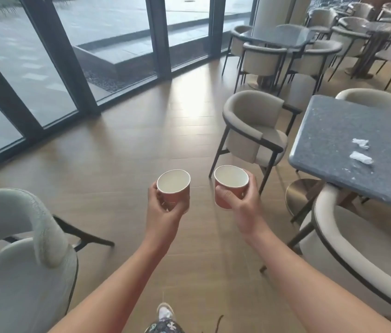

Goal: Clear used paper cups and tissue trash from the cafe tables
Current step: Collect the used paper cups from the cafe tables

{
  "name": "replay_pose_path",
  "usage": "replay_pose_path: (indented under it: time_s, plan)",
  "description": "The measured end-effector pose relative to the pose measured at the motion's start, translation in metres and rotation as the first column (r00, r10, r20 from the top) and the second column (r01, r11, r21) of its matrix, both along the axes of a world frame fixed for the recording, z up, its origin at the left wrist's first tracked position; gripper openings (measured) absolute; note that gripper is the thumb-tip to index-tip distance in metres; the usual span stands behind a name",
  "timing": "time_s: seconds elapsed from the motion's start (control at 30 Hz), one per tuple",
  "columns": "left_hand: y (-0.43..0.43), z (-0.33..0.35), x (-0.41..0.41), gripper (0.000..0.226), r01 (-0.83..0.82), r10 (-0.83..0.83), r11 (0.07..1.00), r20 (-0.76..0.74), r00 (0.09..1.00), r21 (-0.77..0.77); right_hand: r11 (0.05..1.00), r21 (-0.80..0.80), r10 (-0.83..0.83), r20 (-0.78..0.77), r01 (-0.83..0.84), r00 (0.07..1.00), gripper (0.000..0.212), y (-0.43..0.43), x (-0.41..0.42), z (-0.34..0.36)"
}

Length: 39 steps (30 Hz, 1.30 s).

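The left hand (163, 209) grasps the left cup (174, 189) and the right hand (243, 207) the right cup (231, 187) by their walls above the floor (117, 164); they look empty, light, crushable, while soft tissues (360, 157) lie toward the table's (322, 131) near edge.

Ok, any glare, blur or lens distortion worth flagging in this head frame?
Head view: window daylight leaves a glare patch on the wood floor; the wide-angle lens bends the window frame; the left cup and right cup, gripped by the left hand and right hand, look sharp; the tissue scraps on the grey table are small and slightly soft.
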<state>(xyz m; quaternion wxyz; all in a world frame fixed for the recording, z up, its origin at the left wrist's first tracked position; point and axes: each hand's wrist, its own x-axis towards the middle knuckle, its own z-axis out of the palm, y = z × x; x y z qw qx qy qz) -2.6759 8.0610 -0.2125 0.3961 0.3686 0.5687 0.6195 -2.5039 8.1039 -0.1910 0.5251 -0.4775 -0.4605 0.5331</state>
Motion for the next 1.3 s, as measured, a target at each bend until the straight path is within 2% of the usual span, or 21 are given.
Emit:
replay_pose_path:
  time_s: [0.27,0.47,0.6,1.0,1.3]
  plan:
    - [0.203,-0.026,-0.081,0.044,0.024,-0.024,0.999,0.025,0.999,0.022,0.998,0.003,-0.063,0.036,0.063,0.997,0.052,0.197,-0.076,-0.028]
    - [0.353,-0.009,-0.148,0.046,0.067,-0.067,0.998,0.013,0.998,0.002,0.992,0.001,-0.125,0.044,0.125,0.991,0.058,0.346,-0.141,-0.006]
    - [0.447,0.000,-0.174,0.048,0.085,-0.085,0.996,-0.013,0.996,0.008,0.991,0.003,-0.133,0.024,0.133,0.991,0.052,0.432,-0.166,-0.003]
    - [0.772,-0.001,-0.184,0.048,0.158,-0.158,0.987,-0.008,0.987,0.021,0.987,0.015,-0.158,-0.007,0.158,0.987,0.046,0.746,-0.184,-0.018]
    - [1.011,0.020,-0.176,0.045,0.155,-0.155,0.988,0.000,0.988,0.029,0.987,0.011,-0.161,0.002,0.161,0.987,0.046,0.989,-0.166,0.012]
